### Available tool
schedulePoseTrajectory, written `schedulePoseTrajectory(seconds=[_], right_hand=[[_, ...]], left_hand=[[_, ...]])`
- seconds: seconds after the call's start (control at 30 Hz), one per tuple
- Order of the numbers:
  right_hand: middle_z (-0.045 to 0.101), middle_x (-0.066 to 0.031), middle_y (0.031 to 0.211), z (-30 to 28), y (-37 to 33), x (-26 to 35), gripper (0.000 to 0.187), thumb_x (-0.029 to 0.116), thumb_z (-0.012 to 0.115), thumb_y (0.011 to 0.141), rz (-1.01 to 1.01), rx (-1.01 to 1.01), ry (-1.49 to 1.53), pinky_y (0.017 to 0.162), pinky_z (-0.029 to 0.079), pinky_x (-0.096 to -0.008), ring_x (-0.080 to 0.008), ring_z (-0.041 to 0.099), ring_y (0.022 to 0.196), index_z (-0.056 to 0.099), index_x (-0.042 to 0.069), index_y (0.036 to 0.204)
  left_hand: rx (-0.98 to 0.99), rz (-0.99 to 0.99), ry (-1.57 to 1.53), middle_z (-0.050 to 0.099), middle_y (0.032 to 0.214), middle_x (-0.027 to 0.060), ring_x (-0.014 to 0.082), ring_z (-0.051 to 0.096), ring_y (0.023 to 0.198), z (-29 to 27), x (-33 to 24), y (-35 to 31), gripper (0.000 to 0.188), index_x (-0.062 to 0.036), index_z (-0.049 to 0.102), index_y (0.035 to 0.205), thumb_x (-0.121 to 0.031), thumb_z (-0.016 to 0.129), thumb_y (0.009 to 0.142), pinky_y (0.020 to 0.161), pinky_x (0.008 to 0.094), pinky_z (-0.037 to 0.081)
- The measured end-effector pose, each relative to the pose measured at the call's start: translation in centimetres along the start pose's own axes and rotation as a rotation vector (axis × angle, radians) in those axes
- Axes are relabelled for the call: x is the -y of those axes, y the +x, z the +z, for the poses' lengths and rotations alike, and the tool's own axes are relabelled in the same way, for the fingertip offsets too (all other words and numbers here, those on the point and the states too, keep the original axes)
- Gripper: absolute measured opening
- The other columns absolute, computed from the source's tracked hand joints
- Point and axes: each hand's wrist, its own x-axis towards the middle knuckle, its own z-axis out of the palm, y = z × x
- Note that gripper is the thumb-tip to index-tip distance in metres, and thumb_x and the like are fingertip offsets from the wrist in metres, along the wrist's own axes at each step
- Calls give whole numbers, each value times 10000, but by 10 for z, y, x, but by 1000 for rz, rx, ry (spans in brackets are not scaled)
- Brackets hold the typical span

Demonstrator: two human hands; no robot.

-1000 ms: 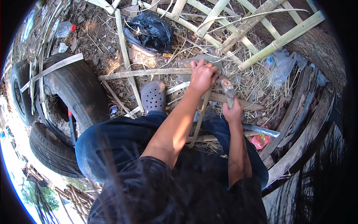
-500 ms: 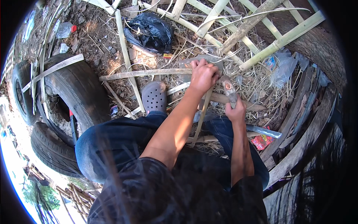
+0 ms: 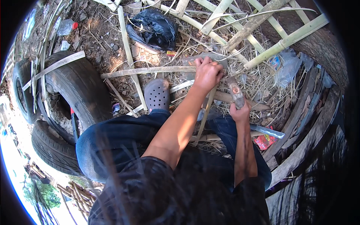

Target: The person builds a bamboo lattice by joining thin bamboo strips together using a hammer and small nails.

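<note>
My left hand [image 3: 208, 76] is closed at the right end of a long, flat bamboo strip [image 3: 150, 70], its fingertips pressed together. Anything small between them is hidden. A second bamboo strip [image 3: 205, 118] runs from beneath this hand down toward my lap. To the right, my right hand [image 3: 240, 111] is wrapped round what looks like a hammer [image 3: 233, 87], with a worn brown head and a round wooden spot showing in it. The hammer is held apart from the left hand. Partly under the left hand lies a flat grey slab [image 3: 187, 63].
A bamboo lattice [image 3: 285, 44] spans the far right. A wide blade [image 3: 268, 131] lies beside my right forearm. Old tyres [image 3: 75, 86] stand at left. A black plastic bag [image 3: 153, 30], a bottle [image 3: 66, 27], a thick stick [image 3: 223, 97] and bamboo shavings litter the ground.
My right hand and the hammer have moved slightly down and right, away from the left hand. The left hand keeps its place on the bamboo; the whole view has shifted a little.
</note>
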Motion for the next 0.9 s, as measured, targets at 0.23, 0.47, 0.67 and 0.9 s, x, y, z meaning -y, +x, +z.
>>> schedulePoseTrajectory(seconds=[0.23,0.47,0.67,0.9], right_hand=[[612,-257,677,-6,11,9,333,97,603,728,42,62,-37,602,511,-487,-445,639,658,599,-83,1009],[614,-251,705,1,-1,19,319,77,574,744,206,-111,107,620,504,-480,-470,617,695,610,-27,1043],[581,-250,670,-4,-2,20,225,85,560,750,336,-70,190,602,485,-478,-475,600,675,580,-29,943],[565,-236,635,-16,-7,20,154,86,564,755,364,-49,246,585,479,-463,-465,590,637,550,-32,853]], left_hand=[[2,2,-2,638,737,-24,218,543,854,-1,1,2,159,-136,664,724,-186,779,626,845,437,304],[10,15,84,639,768,-39,224,546,881,-11,0,0,219,-159,683,772,-228,812,609,894,450,300],[2,1,109,610,772,-41,210,539,915,-27,0,0,383,-179,663,917,-324,853,617,898,450,294],[102,-316,398,600,1057,105,307,565,1059,-74,27,-20,604,-92,582,1050,-591,715,736,902,492,411]])
